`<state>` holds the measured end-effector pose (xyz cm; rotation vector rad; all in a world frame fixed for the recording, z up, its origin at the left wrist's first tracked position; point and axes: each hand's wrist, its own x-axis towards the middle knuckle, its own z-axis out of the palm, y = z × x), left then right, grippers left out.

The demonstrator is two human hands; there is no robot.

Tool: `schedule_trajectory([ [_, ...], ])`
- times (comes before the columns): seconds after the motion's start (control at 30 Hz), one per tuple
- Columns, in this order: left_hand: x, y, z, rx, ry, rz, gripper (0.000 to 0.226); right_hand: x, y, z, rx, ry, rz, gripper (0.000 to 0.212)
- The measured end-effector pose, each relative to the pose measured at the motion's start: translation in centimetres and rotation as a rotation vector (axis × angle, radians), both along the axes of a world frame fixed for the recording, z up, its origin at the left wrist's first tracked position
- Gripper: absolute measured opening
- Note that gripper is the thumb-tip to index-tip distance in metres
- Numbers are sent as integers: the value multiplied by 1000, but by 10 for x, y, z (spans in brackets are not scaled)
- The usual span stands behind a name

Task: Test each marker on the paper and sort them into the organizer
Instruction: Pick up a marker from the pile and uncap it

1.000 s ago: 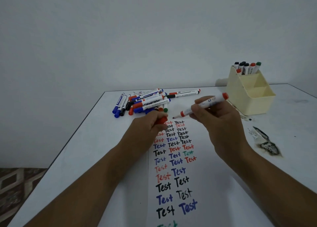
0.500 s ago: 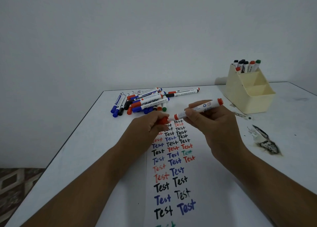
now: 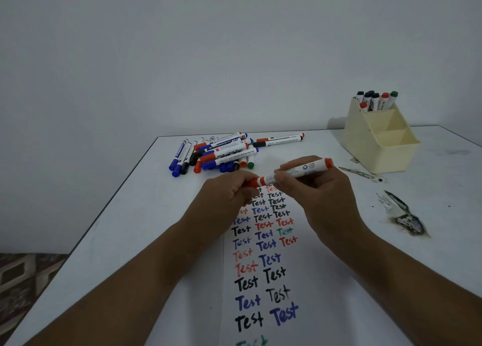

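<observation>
The white worktop [image 3: 130, 236] carries a marker pile [image 3: 221, 153] near its far edge, a cream organizer [image 3: 386, 150] far right, paper [image 3: 260, 280] centrally, and dark smudges [image 3: 407, 217].

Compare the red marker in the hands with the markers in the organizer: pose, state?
The red marker lies roughly level above the paper, gripped by the right hand, with the left hand on its cap end; the markers in the organizer stand upright, untouched. It is alone; those are a mixed group of black, red and green ends. Both have white barrels.
</observation>
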<state>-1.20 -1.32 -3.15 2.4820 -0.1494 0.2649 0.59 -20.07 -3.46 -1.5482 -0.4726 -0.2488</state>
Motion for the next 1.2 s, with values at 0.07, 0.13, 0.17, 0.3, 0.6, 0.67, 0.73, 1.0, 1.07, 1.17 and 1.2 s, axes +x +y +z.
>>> schedule_trajectory([
  [0.07,-1,-4,1,-18,-12,5,11,-1,2,-3,-57,-63,-27,12],
  [0.13,-1,-6,1,-23,-4,18,11,-3,4,-4,-116,-122,-51,14],
  [0.17,-1,-6,1,-22,-8,24,12,-3,4,-4,-121,-130,-54,14],
  [0.3,-2,-4,3,59,5,16,21,0,3,-2,-28,4,24,11],
  [0.6,0,7,-11,20,-62,-78,90,16,-21,24,81,127,36,86],
  [0.67,1,10,-12,61,6,-60,87,29,-29,29,-30,84,-21,93],
  [0.73,2,12,-15,117,86,-60,83,43,-39,33,-162,30,-74,85],
  [1.0,10,17,-26,356,229,-101,92,123,-100,87,-524,-190,-390,70],
  [1.07,11,18,-27,381,244,-94,95,138,-116,105,-557,-199,-460,69],
  [1.17,13,18,-29,401,254,-89,94,155,-136,124,-586,-207,-551,65],
  [1.2,13,18,-29,405,255,-89,93,159,-140,128,-587,-211,-576,65],
])
